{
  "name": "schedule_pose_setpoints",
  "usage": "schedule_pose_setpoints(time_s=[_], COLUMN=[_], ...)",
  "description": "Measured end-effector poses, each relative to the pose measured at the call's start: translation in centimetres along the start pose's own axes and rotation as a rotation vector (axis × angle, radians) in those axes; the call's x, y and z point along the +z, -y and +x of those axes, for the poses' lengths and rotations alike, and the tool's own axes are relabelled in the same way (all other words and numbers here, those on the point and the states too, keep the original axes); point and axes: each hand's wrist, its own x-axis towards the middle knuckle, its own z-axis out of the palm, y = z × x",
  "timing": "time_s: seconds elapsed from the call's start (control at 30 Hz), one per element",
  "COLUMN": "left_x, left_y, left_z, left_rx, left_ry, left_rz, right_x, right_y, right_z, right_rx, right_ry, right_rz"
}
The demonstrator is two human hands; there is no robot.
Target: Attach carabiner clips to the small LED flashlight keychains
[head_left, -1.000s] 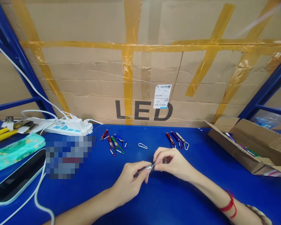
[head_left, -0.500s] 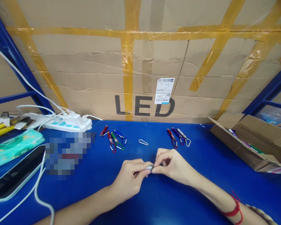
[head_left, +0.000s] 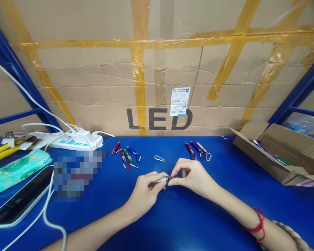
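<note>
A small silver keychain flashlight (head_left: 160, 181) is held just above the blue table (head_left: 188, 223). My left hand (head_left: 143, 192) grips its body. My right hand (head_left: 191, 177) pinches its right end with thumb and fingertips. Behind the hands a loose silver carabiner clip (head_left: 159, 158) lies on the table. Left of the clip lies a bunch of coloured keychain flashlights (head_left: 126, 156) in red, green and blue. Three more keychain flashlights (head_left: 198, 150), red, purple and silver, lie side by side behind my right hand.
An open cardboard box (head_left: 282, 153) with more flashlights stands at the right. A white power strip (head_left: 75, 140) with cables, a teal pouch (head_left: 15, 170) and a dark flat device (head_left: 15, 204) lie at the left. A large taped carton (head_left: 157, 69) marked LED walls off the back.
Both hands stay closed on the silver flashlight, with only small shifts of the fingers at its end. The camera view has tilted slightly.
</note>
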Motion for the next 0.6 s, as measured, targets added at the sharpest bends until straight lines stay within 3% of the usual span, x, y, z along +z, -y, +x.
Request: schedule_pose_setpoints(time_s=[0.17,0.27,0.43,0.6], left_x=[0.05,0.02,0.01,0.11], left_y=[0.40,0.52,0.40,0.45], left_z=[0.14,0.20,0.19,0.00], left_rx=[-0.035,-0.023,0.004,-0.016], left_ry=[0.001,0.018,0.062,0.104], left_rz=[-0.049,-0.070,-0.067,-0.056], right_x=[-0.63,-0.92,-1.09,-0.85], right_y=[-0.59,-0.55,-0.08,-0.16], right_z=[-0.24,-0.37,-0.59,-0.75], right_rx=[-0.412,-0.554,-0.675,-0.623], right_ry=[-0.042,-0.066,-0.131,-0.115], right_rz=[-0.183,-0.347,-0.458,-0.406])
